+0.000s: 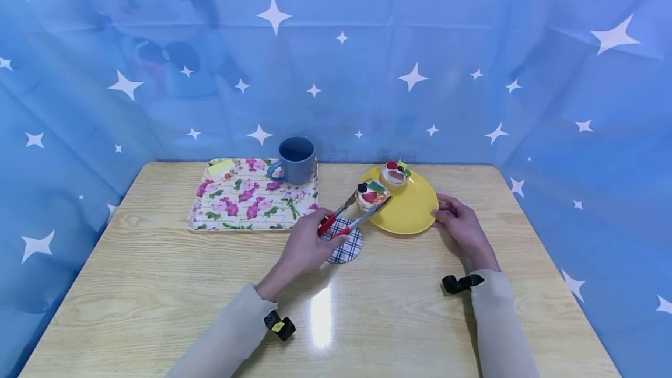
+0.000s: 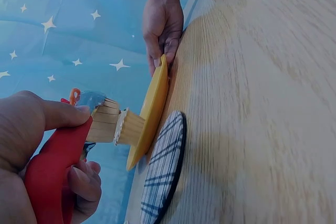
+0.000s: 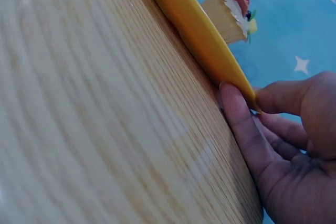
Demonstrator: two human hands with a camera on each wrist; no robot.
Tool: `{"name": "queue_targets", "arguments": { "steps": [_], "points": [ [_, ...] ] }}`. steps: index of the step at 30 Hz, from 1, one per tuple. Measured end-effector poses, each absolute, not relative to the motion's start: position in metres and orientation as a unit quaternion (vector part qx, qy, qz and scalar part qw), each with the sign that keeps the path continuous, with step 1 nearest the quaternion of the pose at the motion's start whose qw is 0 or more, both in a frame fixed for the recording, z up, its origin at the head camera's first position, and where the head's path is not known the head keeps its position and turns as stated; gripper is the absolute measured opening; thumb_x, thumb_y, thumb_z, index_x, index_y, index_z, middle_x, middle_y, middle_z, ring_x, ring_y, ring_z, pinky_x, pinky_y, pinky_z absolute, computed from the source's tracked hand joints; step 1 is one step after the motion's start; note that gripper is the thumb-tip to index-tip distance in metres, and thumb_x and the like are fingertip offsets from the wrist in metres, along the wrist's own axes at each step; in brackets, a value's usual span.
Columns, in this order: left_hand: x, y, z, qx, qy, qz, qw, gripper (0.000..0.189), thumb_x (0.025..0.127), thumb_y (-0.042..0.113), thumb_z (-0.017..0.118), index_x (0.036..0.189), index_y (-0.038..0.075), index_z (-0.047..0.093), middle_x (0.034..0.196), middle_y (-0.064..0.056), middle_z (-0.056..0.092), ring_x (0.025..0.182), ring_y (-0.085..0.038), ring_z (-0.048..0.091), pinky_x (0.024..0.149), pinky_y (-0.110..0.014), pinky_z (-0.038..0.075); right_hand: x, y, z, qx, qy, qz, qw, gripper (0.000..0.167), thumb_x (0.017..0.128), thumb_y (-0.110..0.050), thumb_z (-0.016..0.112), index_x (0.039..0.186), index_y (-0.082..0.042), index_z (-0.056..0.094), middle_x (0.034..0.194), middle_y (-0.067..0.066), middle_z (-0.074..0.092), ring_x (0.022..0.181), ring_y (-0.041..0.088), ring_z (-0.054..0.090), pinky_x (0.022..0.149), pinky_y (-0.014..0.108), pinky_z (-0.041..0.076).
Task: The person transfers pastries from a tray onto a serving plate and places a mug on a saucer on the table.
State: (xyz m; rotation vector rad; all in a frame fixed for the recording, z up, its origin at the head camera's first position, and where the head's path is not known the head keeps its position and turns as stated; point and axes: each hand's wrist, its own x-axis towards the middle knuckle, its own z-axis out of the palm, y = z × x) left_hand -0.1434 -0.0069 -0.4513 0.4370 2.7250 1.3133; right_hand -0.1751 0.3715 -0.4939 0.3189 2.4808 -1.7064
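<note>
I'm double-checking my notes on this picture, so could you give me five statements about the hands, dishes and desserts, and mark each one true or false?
1. The left hand holds red-handled tongs. True.
2. The blue mug stands on the floral tray. True.
3. The right hand grips the blue mug. False: the right hand pinches the rim of the yellow plate.
4. A cupcake stands on the yellow plate. True.
5. The checked coaster lies on the floral tray. False: the checked coaster lies on the table.

Loose pale sleeves (image 1: 503, 325), black wrist cameras (image 1: 450, 284)
</note>
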Motion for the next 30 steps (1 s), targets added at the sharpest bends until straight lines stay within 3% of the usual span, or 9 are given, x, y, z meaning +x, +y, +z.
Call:
{"name": "queue_targets", "arguments": {
  "steps": [5,10,17,30],
  "points": [
    [-0.144,-0.002,-0.451,0.145,0.888,0.433,0.048,0.051,0.089,0.036,0.081,0.129,0.012,0.063,0.096,-0.007,0.065,0.081,-0.018,0.054,0.062,-0.028,0.042,-0.176,0.371,-0.493,0.098,0.819,-0.562,0.055,0.059,0.106,-0.02,0.057,0.16,-0.01,0.034,0.138,0.017,0.048,0.099,-0.003,0.061,0.088,0.022,0.058],
    [-0.146,0.004,-0.45,0.143,0.889,0.43,0.065,0.052,0.09,0.038,0.08,0.132,0.014,0.062,0.105,-0.005,0.066,0.09,-0.018,0.055,0.07,-0.029,0.046,-0.177,0.373,-0.495,0.102,0.818,-0.563,0.058,0.06,0.106,-0.02,0.057,0.16,-0.01,0.034,0.136,0.014,0.049,0.099,-0.003,0.062,0.088,0.022,0.058],
    [-0.15,0.014,-0.448,0.147,0.888,0.427,0.084,0.055,0.089,0.04,0.08,0.133,0.014,0.061,0.1,-0.005,0.065,0.083,-0.019,0.054,0.061,-0.028,0.041,-0.179,0.373,-0.496,0.11,0.821,-0.557,0.056,0.059,0.106,-0.02,0.057,0.16,-0.01,0.034,0.136,0.013,0.049,0.099,-0.002,0.062,0.087,0.023,0.058],
    [-0.157,0.032,-0.451,0.155,0.892,0.413,0.095,0.053,0.089,0.043,0.08,0.132,0.017,0.061,0.102,-0.002,0.066,0.089,-0.017,0.054,0.068,-0.027,0.045,-0.178,0.372,-0.493,0.111,0.822,-0.556,0.055,0.06,0.106,-0.021,0.058,0.16,-0.01,0.034,0.134,0.011,0.049,0.099,-0.003,0.062,0.087,0.022,0.058]
  ]
}}
